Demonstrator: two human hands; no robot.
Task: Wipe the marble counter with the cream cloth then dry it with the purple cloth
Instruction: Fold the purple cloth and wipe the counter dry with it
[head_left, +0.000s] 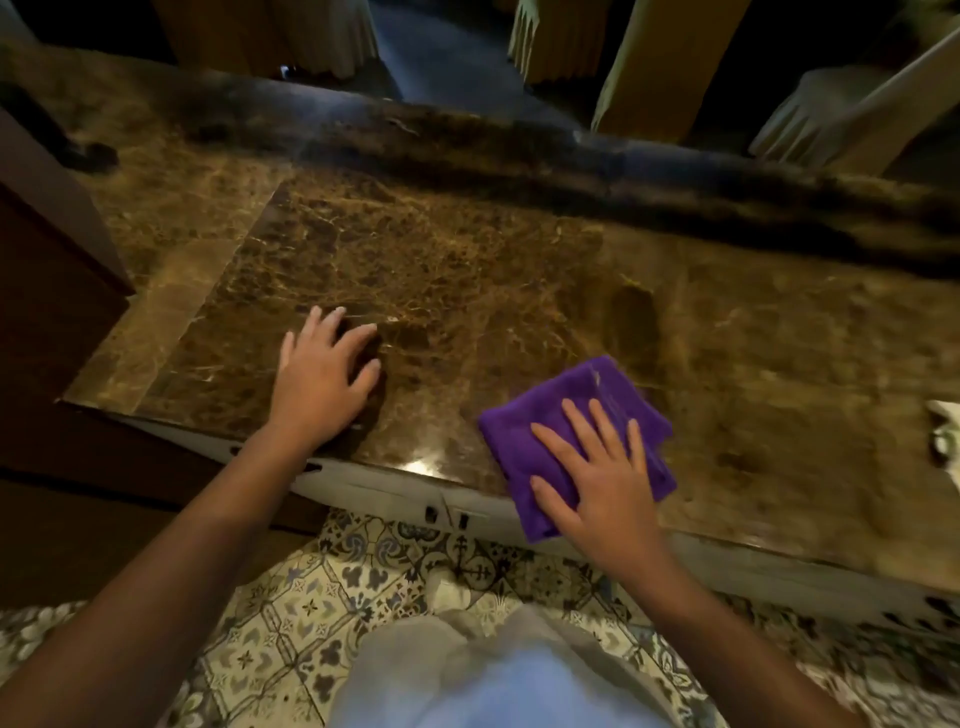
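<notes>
The brown marble counter (493, 270) runs across the view. A folded purple cloth (550, 415) lies at its near edge, right of centre, with one corner hanging over the edge. My right hand (597, 478) presses flat on the purple cloth, fingers spread. My left hand (322, 374) rests palm down on the bare marble to the left, fingers apart, holding nothing. A pale cloth, possibly the cream cloth (945, 431), shows only as a sliver at the right edge of the view.
A dark wooden cabinet (47, 270) stands at the counter's left end. Beyond the raised dark back ledge (519, 150) are draped tables or chairs (649, 57). Patterned floor tiles (311, 597) lie below the counter's near edge.
</notes>
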